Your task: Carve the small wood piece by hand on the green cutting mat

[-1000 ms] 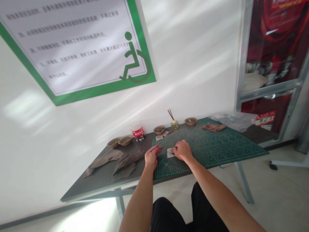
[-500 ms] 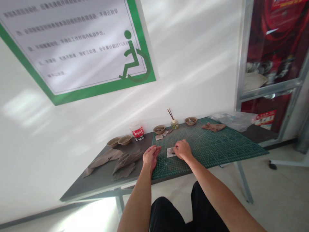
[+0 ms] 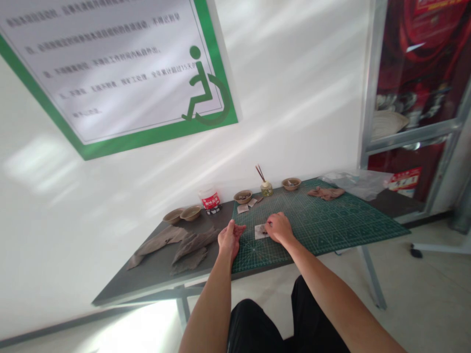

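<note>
On the green cutting mat (image 3: 324, 220) lies a small whitish square piece (image 3: 259, 232) with a dark patch on it. My right hand (image 3: 279, 227) is at its right edge, fingers bent and pressed together over the dark patch; what they pinch is too small to make out. To the left of the square, my left hand (image 3: 229, 239) rests on its side at the mat's left edge, thumb raised apart from the fingers, with nothing visible in it. Behind the hands, small pale pieces (image 3: 243, 209) lie near a bowl (image 3: 243, 197) holding small items.
Brown cloths (image 3: 191, 247) lie on the dark table (image 3: 125, 284) at left. Two bowls (image 3: 190, 213), a red-labelled jar (image 3: 210, 201), a reed bottle (image 3: 266, 189) and another bowl (image 3: 291, 184) line the wall. A crumpled cloth (image 3: 326, 193) and clear plastic (image 3: 364, 182) are at right.
My left thumb has lifted away from the fingers, and the left palm now shows more. My right hand has barely moved.
</note>
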A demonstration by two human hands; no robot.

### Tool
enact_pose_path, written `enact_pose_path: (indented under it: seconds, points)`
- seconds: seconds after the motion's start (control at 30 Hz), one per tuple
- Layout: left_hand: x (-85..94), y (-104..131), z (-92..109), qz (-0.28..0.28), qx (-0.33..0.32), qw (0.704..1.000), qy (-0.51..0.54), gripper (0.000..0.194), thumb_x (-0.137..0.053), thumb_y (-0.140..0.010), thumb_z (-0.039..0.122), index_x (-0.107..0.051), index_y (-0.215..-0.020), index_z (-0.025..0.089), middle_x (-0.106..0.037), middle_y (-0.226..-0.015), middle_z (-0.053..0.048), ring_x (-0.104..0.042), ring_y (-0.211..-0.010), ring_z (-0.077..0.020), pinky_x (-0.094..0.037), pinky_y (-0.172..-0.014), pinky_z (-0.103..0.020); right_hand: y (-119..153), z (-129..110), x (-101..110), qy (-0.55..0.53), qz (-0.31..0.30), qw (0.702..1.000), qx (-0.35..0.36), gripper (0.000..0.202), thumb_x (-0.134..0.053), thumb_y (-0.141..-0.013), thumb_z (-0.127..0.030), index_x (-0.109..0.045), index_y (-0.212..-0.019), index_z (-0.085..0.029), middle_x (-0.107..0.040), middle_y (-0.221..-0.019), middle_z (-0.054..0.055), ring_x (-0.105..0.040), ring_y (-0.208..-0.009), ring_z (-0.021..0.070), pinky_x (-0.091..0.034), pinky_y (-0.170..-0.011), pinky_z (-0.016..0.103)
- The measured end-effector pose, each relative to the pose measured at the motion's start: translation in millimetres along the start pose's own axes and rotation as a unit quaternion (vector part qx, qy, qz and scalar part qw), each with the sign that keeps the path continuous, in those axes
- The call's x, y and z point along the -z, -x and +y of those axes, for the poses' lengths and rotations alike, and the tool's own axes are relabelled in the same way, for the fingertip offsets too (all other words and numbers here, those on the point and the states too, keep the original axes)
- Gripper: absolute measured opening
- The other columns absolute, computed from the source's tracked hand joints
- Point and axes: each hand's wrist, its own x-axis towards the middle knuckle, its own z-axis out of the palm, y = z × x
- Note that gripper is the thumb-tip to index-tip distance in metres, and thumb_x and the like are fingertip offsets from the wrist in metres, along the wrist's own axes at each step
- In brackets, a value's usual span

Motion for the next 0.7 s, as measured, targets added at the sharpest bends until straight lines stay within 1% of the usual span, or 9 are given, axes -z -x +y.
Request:
enact_pose_path:
  seconds: [0.07,0.13,0.2,0.27,0.33,0.4,0.47,0.6,0.7]
  points:
    - [0.4,0.1,0.3,-0.01,0.003,1.0,0.001,0.02,-0.069,-0.068,0.022,-0.059,-0.08,0.009,-0.069,-0.07,-0.01,-0.068,-0.074,-0.0193,-0.052,-0.076,-0.034,0.1,0.1,0.3,0.005,-0.003,1.0,-0.001,0.023,-0.047,-0.082,-0.029,-0.068,-0.079,-0.02,-0.067,-0.085,0.006,-0.049,-0.091,0.0197,-0.032,-0.08,0.027]
    - [1.0,0.3,1.0,-0.017,-0.001,1.0,0.009,0.03,-0.068,-0.066,0.01,-0.059,-0.094,0.012,-0.07,-0.08,-0.009,-0.067,-0.081,-0.018,-0.052,-0.081,-0.033,0.1,0.2,0.4,0.01,-0.005,1.0,-0.002,0.023,-0.047,-0.083,-0.029,-0.068,-0.08,-0.02,-0.067,-0.086,0.006,-0.049,-0.091,0.0194,-0.032,-0.079,0.027]
    - [1.0,0.9,1.6,-0.015,-0.006,1.0,0.007,0.04,-0.067,-0.065,0.005,-0.056,-0.102,0.014,-0.069,-0.082,-0.007,-0.067,-0.084,-0.0169,-0.052,-0.08,-0.031,0.0,0.1,0.5,0.011,-0.006,1.0,-0.003,0.024,-0.046,-0.083,-0.029,-0.068,-0.08,-0.02,-0.067,-0.086,0.006,-0.049,-0.092,0.0192,-0.032,-0.08,0.027]
    - [0.3,1.8,1.7,-0.015,-0.002,1.0,-0.015,0.039,-0.068,-0.065,0.007,-0.056,-0.101,0.014,-0.067,-0.079,-0.006,-0.068,-0.078,-0.0165,-0.053,-0.072,-0.027,0.0,0.0,0.6,0.011,-0.007,1.0,-0.001,0.024,-0.046,-0.083,-0.029,-0.068,-0.08,-0.02,-0.067,-0.086,0.006,-0.049,-0.091,0.019,-0.032,-0.081,0.027]
    - [-0.8,2.7,1.3,-0.016,0.004,0.999,-0.048,0.037,-0.07,-0.063,0.011,-0.057,-0.097,0.013,-0.066,-0.074,-0.005,-0.067,-0.066,-0.0149,-0.051,-0.059,-0.023,0.0,-0.3,0.9,0.014,-0.009,1.0,0.0,0.024,-0.046,-0.083,-0.029,-0.068,-0.081,-0.019,-0.067,-0.087,0.006,-0.049,-0.091,0.019,-0.032,-0.081,0.027]
    - [-1.5,3.0,0.7,-0.014,-0.001,0.997,-0.074,0.037,-0.072,-0.061,0.017,-0.057,-0.094,0.012,-0.065,-0.071,-0.003,-0.061,-0.051,-0.0107,-0.046,-0.046,-0.019,0.1,-0.4,1.0,0.018,-0.011,1.0,-0.002,0.024,-0.046,-0.083,-0.029,-0.068,-0.08,-0.019,-0.067,-0.087,0.006,-0.049,-0.091,0.0188,-0.031,-0.081,0.027]
    - [-1.6,2.8,0.3,-0.006,-0.014,0.996,-0.083,0.04,-0.074,-0.059,0.022,-0.057,-0.093,0.012,-0.063,-0.068,-0.001,-0.054,-0.041,-0.0066,-0.039,-0.039,-0.017,0.1,-0.3,1.0,0.018,-0.01,1.0,-0.002,0.024,-0.046,-0.083,-0.028,-0.068,-0.079,-0.019,-0.066,-0.087,0.006,-0.049,-0.09,0.0187,-0.032,-0.081,0.026]
    - [-1.8,2.4,0.4,0.025,-0.024,0.995,-0.09,0.04,-0.072,-0.061,0.035,-0.058,-0.091,0.012,-0.055,-0.054,0.005,-0.045,-0.033,-0.0039,-0.03,-0.033,-0.016,0.1,1.0,-0.1,0.007,0.0,1.0,0.003,0.023,-0.047,-0.082,-0.029,-0.068,-0.078,-0.02,-0.066,-0.084,0.006,-0.049,-0.089,0.0186,-0.032,-0.08,0.026]
    - [-2.9,2.6,0.7,0.011,-0.021,0.995,-0.098,0.04,-0.072,-0.06,0.032,-0.06,-0.093,0.012,-0.056,-0.056,0.003,-0.052,-0.04,-0.0063,-0.031,-0.036,-0.015,-0.1,1.9,-1.3,0.006,0.006,1.0,0.004,0.023,-0.047,-0.082,-0.029,-0.067,-0.078,-0.02,-0.066,-0.083,0.005,-0.049,-0.088,0.0187,-0.032,-0.08,0.027]
